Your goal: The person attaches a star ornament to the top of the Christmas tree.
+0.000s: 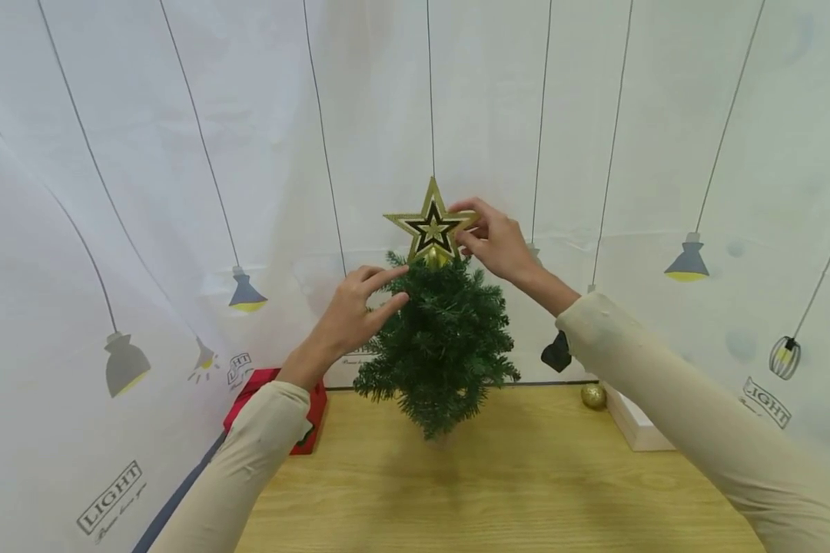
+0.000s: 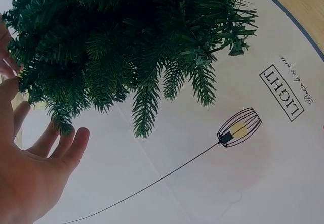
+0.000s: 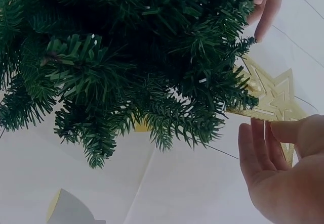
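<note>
A small green artificial Christmas tree (image 1: 443, 338) stands on the wooden table, with a gold star topper (image 1: 433, 228) at its tip. My right hand (image 1: 494, 240) pinches the star's right side between thumb and fingers. In the right wrist view the star (image 3: 276, 95) overlaps the branches, and its lower part is partly hidden by needles. On the tree's other side my left hand (image 1: 349, 313) has its thumb and fingers extended at the upper branches, just below the star. The left wrist view shows fingertips (image 2: 81, 135) right at a branch tip of the tree (image 2: 126, 47).
On the table (image 1: 512, 491), a glittery gold ball (image 1: 593, 396) lies beside a white box (image 1: 638, 421) at the back right. A red box (image 1: 311, 430) sits at the back left, partly behind my left sleeve. A white backdrop with printed lamps (image 1: 688, 257) rises close behind the tree.
</note>
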A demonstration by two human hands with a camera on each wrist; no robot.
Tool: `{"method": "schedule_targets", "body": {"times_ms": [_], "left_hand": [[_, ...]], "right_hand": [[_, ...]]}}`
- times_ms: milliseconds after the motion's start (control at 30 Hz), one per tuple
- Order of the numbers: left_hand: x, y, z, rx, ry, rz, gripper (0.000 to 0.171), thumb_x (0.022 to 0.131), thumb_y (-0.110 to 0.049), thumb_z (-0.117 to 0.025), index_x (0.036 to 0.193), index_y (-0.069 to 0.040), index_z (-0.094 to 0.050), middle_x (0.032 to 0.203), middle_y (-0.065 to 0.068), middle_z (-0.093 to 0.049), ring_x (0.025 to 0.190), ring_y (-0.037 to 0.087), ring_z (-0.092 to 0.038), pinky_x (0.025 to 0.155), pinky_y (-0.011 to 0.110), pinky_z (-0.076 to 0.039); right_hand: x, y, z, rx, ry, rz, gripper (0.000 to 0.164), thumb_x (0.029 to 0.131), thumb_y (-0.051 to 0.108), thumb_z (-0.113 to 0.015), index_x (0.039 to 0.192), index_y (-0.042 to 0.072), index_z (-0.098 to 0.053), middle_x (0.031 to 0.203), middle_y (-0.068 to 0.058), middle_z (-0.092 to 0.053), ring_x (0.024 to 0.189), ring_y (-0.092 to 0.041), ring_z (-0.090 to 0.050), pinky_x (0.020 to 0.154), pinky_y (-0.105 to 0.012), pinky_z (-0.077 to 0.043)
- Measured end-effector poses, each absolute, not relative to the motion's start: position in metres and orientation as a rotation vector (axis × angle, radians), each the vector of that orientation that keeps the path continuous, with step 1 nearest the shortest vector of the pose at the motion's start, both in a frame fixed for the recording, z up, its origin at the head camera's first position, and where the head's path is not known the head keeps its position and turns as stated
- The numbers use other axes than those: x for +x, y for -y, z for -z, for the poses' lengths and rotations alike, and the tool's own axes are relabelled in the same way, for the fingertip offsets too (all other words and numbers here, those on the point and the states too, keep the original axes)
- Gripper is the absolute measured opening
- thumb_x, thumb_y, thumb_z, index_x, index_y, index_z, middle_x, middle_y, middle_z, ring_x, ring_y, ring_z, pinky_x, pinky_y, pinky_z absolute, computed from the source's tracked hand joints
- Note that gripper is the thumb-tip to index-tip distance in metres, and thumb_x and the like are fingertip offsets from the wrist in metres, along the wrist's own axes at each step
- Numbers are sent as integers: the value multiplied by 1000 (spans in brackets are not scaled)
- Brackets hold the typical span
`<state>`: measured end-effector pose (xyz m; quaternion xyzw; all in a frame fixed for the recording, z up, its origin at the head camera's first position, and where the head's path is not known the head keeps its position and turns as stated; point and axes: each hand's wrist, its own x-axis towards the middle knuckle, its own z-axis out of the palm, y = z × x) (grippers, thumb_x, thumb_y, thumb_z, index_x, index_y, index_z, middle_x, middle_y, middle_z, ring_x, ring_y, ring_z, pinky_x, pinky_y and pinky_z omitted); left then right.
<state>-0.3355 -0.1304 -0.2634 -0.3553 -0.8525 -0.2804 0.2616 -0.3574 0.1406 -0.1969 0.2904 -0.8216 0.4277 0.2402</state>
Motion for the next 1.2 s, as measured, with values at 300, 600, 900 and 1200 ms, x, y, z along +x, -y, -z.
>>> {"method": "schedule_targets", "body": {"times_ms": [300, 600, 900, 1200], "left_hand": [[-337, 132, 265, -937, 2332, 764, 51, 105, -35, -64, 153, -21, -54, 139, 14, -57, 129, 34, -52, 103, 57, -46], [-338, 130, 264, -943, 2332, 759, 53, 105, -34, -64, 154, -20, -53, 140, 15, -56, 132, 35, -50, 106, 58, -45], [-339, 127, 266, -934, 2333, 746, 53, 106, -36, -62, 155, -21, -52, 145, 15, -54, 137, 36, -47, 109, 59, -42], [-338, 131, 266, -944, 2319, 744, 54, 106, -36, -62, 156, -20, -50, 150, 13, -50, 141, 34, -44, 112, 58, -40]], "right_hand": [[-359, -146, 200, 799, 2261, -1114, 61, 101, 3, -67, 157, 15, -46, 119, -19, -73, 109, -32, -72, 94, -48, -57], [-357, -161, 204, 845, 2218, -1139, 63, 100, 0, -67, 157, 13, -45, 120, -21, -73, 108, -35, -72, 97, -48, -55], [-344, -176, 209, 862, 2217, -1080, 65, 99, 1, -69, 157, 12, -43, 121, -20, -73, 108, -36, -72, 98, -47, -55], [-332, -192, 218, 846, 2234, -1027, 66, 98, 3, -71, 157, 13, -43, 121, -19, -73, 109, -34, -71, 95, -44, -57]]}}
